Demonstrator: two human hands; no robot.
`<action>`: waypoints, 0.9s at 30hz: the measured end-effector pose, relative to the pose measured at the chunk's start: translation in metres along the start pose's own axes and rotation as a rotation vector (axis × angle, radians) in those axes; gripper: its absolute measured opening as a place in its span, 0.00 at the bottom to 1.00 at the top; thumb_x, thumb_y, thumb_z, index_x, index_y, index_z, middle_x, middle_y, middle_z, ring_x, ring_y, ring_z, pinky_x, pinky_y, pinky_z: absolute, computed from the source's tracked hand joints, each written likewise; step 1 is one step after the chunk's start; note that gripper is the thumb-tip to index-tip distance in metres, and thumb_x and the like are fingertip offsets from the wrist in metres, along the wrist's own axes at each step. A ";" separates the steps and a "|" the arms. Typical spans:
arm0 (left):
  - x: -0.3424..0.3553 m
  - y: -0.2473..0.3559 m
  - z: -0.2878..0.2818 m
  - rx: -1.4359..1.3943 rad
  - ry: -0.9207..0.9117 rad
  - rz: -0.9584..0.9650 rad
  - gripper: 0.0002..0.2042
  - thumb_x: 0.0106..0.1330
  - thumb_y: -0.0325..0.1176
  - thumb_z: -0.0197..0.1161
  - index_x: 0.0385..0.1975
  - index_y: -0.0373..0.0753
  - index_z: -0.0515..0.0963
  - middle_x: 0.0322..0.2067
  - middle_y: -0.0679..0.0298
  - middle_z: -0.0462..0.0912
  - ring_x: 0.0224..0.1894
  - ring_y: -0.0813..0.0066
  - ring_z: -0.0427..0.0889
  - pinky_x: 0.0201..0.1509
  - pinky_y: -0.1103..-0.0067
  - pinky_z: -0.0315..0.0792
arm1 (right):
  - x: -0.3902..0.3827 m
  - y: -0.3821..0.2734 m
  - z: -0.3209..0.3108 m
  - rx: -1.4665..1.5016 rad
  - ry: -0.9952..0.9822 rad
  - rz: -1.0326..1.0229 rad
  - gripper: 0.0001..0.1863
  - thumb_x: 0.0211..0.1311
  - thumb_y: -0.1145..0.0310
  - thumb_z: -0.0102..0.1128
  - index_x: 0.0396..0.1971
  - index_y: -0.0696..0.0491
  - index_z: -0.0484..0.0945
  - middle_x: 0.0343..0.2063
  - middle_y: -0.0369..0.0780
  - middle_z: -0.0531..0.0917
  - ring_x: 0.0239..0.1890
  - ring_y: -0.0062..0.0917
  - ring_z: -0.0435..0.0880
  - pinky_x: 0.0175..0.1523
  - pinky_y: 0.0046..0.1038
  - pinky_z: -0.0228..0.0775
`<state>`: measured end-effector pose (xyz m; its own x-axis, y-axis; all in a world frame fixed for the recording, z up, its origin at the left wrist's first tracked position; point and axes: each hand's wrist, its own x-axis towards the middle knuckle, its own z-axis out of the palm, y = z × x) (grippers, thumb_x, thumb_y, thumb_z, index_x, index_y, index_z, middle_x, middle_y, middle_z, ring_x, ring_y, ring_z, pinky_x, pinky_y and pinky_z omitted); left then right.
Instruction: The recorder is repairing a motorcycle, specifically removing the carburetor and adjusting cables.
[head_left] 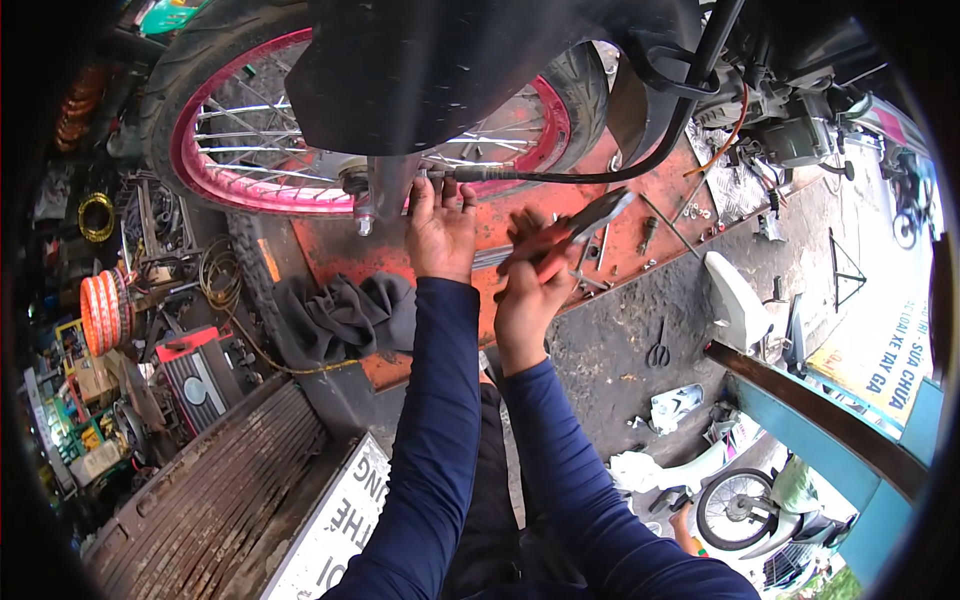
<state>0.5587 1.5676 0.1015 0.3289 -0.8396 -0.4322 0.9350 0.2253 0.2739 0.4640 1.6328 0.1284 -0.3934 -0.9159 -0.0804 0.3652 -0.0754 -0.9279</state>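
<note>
My left hand point(443, 232) reaches up to the black cable point(560, 178) beside the motorcycle's front fork. Its fingertips grip the cable's end fitting, partly hidden by the fork's lower leg. In my right hand point(530, 300) is a pair of red-handled pliers point(556, 242), slightly blurred, with its jaws tilted up to the right, apart from the cable. The front wheel point(190, 175) has a pink rim and spokes. Below the hub, an axle end with a nut point(363, 215) sticks out, left of my left hand.
An orange-red work platform point(330, 245) lies under the wheel, with loose tools and small parts at its right. A dark cloth point(345, 315) is heaped on its near left. Scissors point(658, 345) lie on the floor. Toolboxes and parts crowd the left; another motorcycle point(740, 500) stands lower right.
</note>
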 end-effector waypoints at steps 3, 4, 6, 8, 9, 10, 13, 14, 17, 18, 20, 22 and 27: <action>0.005 0.001 0.018 -0.009 0.135 0.021 0.08 0.65 0.35 0.62 0.37 0.41 0.74 0.33 0.66 0.75 0.37 0.72 0.73 0.43 0.70 0.71 | 0.025 -0.031 0.021 0.176 0.022 0.114 0.09 0.48 0.85 0.43 0.29 0.60 0.70 0.33 0.40 0.76 0.40 0.28 0.73 0.47 0.29 0.62; 0.005 0.002 0.025 -0.013 0.201 -0.023 0.07 0.65 0.35 0.61 0.37 0.40 0.74 0.32 0.66 0.75 0.37 0.72 0.73 0.44 0.70 0.71 | 0.029 -0.036 0.021 0.257 0.005 0.225 0.15 0.46 0.86 0.41 0.35 0.61 0.71 0.44 0.46 0.77 0.58 0.39 0.73 0.65 0.40 0.62; 0.001 0.004 0.029 -0.050 0.185 -0.110 0.08 0.66 0.36 0.60 0.37 0.39 0.73 0.30 0.65 0.75 0.35 0.71 0.73 0.45 0.69 0.72 | 0.037 -0.047 0.023 0.413 -0.041 0.162 0.14 0.46 0.87 0.40 0.34 0.61 0.70 0.47 0.47 0.76 0.60 0.42 0.70 0.66 0.43 0.60; -0.006 0.003 0.027 0.008 0.147 -0.095 0.08 0.67 0.36 0.59 0.36 0.39 0.73 0.30 0.65 0.74 0.35 0.71 0.73 0.45 0.69 0.71 | 0.045 -0.047 0.020 0.547 -0.131 0.015 0.12 0.45 0.87 0.39 0.29 0.59 0.68 0.49 0.49 0.75 0.61 0.48 0.69 0.68 0.48 0.56; -0.008 0.006 0.027 0.073 0.107 -0.074 0.09 0.67 0.37 0.59 0.36 0.39 0.73 0.29 0.65 0.74 0.34 0.71 0.73 0.45 0.69 0.71 | 0.044 -0.050 0.024 0.555 -0.131 0.019 0.12 0.45 0.87 0.39 0.29 0.59 0.68 0.49 0.49 0.75 0.61 0.48 0.69 0.68 0.48 0.56; -0.007 0.005 0.028 0.015 0.138 -0.082 0.07 0.67 0.36 0.58 0.35 0.39 0.73 0.30 0.64 0.76 0.35 0.72 0.73 0.44 0.71 0.71 | 0.042 -0.052 0.027 0.565 -0.080 0.055 0.10 0.46 0.87 0.41 0.26 0.57 0.68 0.32 0.42 0.73 0.38 0.31 0.68 0.68 0.42 0.57; -0.003 0.006 0.031 0.040 0.233 -0.003 0.06 0.68 0.35 0.56 0.35 0.41 0.74 0.32 0.64 0.77 0.36 0.72 0.74 0.45 0.72 0.70 | 0.039 -0.057 0.027 0.547 -0.048 0.089 0.09 0.48 0.87 0.43 0.23 0.56 0.68 0.17 0.36 0.73 0.19 0.15 0.70 0.67 0.36 0.59; -0.001 0.009 0.030 0.046 0.221 -0.015 0.05 0.68 0.35 0.57 0.36 0.42 0.74 0.34 0.64 0.78 0.36 0.72 0.74 0.45 0.72 0.69 | 0.038 -0.059 0.026 0.519 -0.068 0.082 0.09 0.49 0.87 0.43 0.23 0.57 0.68 0.20 0.38 0.76 0.22 0.15 0.73 0.66 0.36 0.60; -0.018 0.004 0.038 0.002 0.130 -0.112 0.05 0.67 0.36 0.59 0.36 0.44 0.74 0.32 0.66 0.78 0.34 0.74 0.74 0.44 0.72 0.69 | 0.045 -0.052 0.001 0.459 -0.137 0.093 0.08 0.50 0.87 0.44 0.24 0.58 0.70 0.26 0.40 0.79 0.32 0.18 0.79 0.64 0.33 0.63; -0.016 0.010 0.034 0.015 0.129 -0.137 0.04 0.66 0.35 0.60 0.36 0.46 0.74 0.32 0.67 0.78 0.34 0.75 0.74 0.44 0.71 0.69 | 0.044 -0.050 0.003 0.463 -0.136 0.095 0.08 0.50 0.87 0.44 0.24 0.58 0.70 0.26 0.40 0.79 0.32 0.18 0.79 0.64 0.33 0.63; -0.010 0.013 0.025 0.019 0.187 -0.104 0.06 0.67 0.36 0.60 0.35 0.42 0.73 0.30 0.65 0.77 0.35 0.72 0.74 0.45 0.70 0.69 | 0.041 -0.047 0.006 0.428 -0.112 0.068 0.08 0.51 0.86 0.44 0.25 0.58 0.71 0.25 0.40 0.79 0.37 0.21 0.81 0.55 0.27 0.71; -0.006 0.013 0.028 0.018 0.243 -0.072 0.08 0.67 0.36 0.59 0.33 0.39 0.72 0.28 0.63 0.76 0.37 0.70 0.74 0.46 0.69 0.69 | 0.035 -0.045 0.000 0.387 -0.122 0.081 0.08 0.50 0.85 0.44 0.25 0.57 0.71 0.25 0.39 0.79 0.38 0.23 0.81 0.51 0.24 0.72; -0.003 0.014 0.029 0.056 0.294 -0.174 0.10 0.67 0.40 0.58 0.36 0.41 0.71 0.36 0.63 0.75 0.40 0.68 0.72 0.51 0.64 0.69 | 0.035 -0.052 -0.001 0.306 -0.060 0.136 0.08 0.49 0.85 0.43 0.24 0.58 0.71 0.25 0.39 0.78 0.43 0.25 0.80 0.48 0.22 0.75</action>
<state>0.5671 1.5591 0.1322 0.1970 -0.6832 -0.7032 0.9743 0.0567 0.2179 0.4307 1.6054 0.1740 -0.2766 -0.9465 -0.1661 0.6511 -0.0575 -0.7568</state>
